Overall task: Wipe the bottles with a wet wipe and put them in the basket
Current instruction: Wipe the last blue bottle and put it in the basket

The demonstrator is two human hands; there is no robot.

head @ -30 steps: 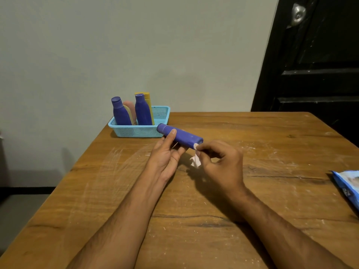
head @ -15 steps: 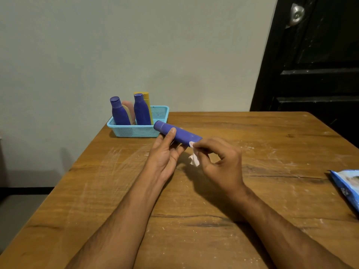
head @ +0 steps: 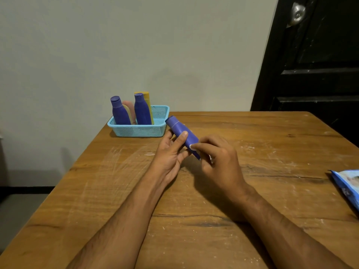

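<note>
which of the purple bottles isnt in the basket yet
The purple bottle held in both hands, the left hand and right hand, tilted above the table. The other two purple bottles stand upright in the blue basket.

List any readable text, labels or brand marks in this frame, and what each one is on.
None can be read.
Blue wipes packet: white lettering at its lower edge, cut off and too blurred to read.
Purple bottle in the hands: no print visible.
Bottles in the basket: no legible labels.
</note>
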